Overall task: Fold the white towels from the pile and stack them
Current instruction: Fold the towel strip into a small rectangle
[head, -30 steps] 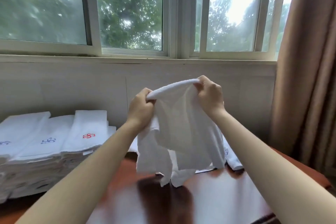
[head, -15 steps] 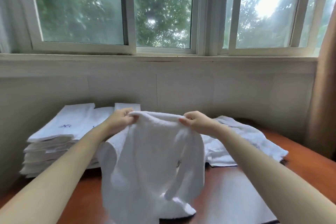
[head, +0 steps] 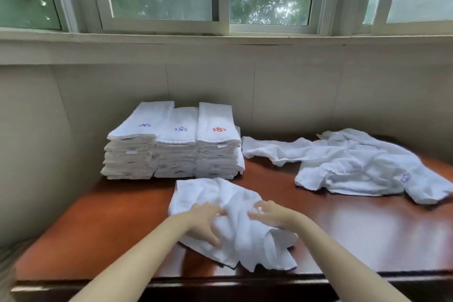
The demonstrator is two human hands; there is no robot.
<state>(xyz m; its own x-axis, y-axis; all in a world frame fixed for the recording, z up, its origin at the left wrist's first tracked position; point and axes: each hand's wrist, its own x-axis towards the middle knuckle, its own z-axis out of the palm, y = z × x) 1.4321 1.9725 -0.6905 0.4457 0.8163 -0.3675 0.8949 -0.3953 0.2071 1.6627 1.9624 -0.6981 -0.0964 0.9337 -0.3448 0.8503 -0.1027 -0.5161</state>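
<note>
A rumpled white towel (head: 235, 206) lies on the brown table (head: 343, 235) near its front edge. My left hand (head: 204, 224) rests on the towel's left part with fingers spread and straight. My right hand (head: 272, 214) is on the towel's right part, and a bit of cloth shows between its thumb and fingers. The stack of folded white towels (head: 174, 144), in three columns with blue and red emblems on top, stands at the back left. The loose pile of unfolded white towels (head: 355, 167) sprawls at the back right.
A wall with a window sill (head: 220, 41) runs behind the table. The table's dark front edge (head: 245, 282) is just below the towel.
The towel, held up in the air by its top edge in both hands, now lies on the table. Both hands came down with it, and the view dropped and turned left.
</note>
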